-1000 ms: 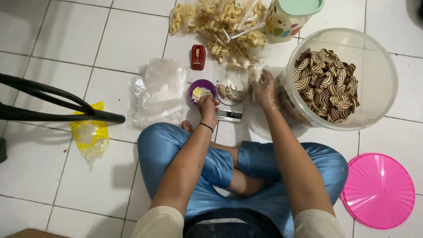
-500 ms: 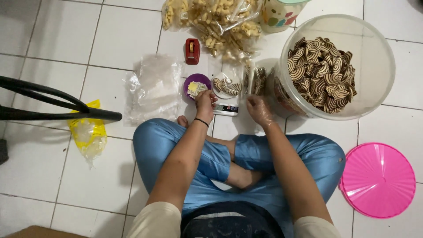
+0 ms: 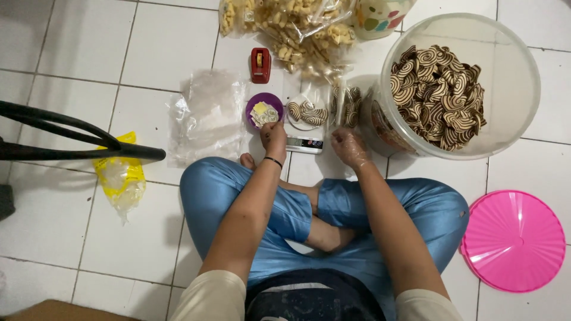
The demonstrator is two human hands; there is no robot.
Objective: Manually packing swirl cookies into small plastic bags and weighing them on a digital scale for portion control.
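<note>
Pulling back from the big tub [image 3: 523, 89], my right hand [image 3: 350, 145] now hovers empty, fingers loose, beside the scale [image 3: 304, 144]; my left hand [image 3: 273, 134] touches the purple bowl [image 3: 256, 106], nothing gripped.

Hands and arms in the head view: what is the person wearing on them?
The forearms are bare below short beige sleeves. The left hand has a thin black band at the wrist. The right hand appears covered by a thin clear plastic glove.
</note>
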